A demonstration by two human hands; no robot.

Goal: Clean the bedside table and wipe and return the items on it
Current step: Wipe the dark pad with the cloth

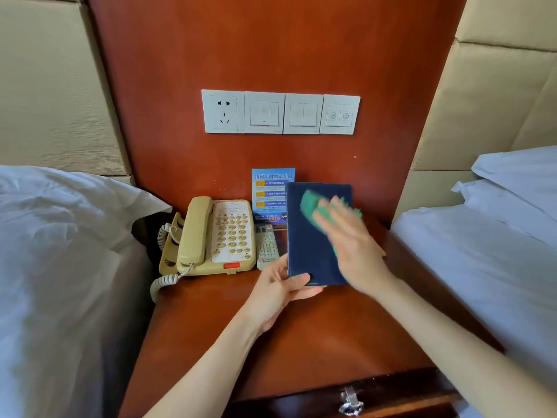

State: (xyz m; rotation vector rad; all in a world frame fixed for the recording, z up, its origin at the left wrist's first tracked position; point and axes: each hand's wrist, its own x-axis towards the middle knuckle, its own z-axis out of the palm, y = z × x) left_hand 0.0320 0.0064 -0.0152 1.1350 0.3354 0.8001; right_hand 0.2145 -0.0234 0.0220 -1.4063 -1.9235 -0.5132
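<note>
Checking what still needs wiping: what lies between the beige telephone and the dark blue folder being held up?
In the head view, a grey remote control lies on the table between the telephone and the folder.

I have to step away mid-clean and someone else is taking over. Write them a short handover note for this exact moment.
Left hand: grips the dark blue folder by its bottom left corner, holding it up above the bedside table.
Right hand: presses a green cloth on the folder's cover; the hand is blurred, mid-wipe.
On the table: beige telephone, remote control, blue notice card against the wall.
Done: folder being wiped.
Left: set the folder back; whether the telephone, remote, card and tabletop are wiped cannot be told.
</note>
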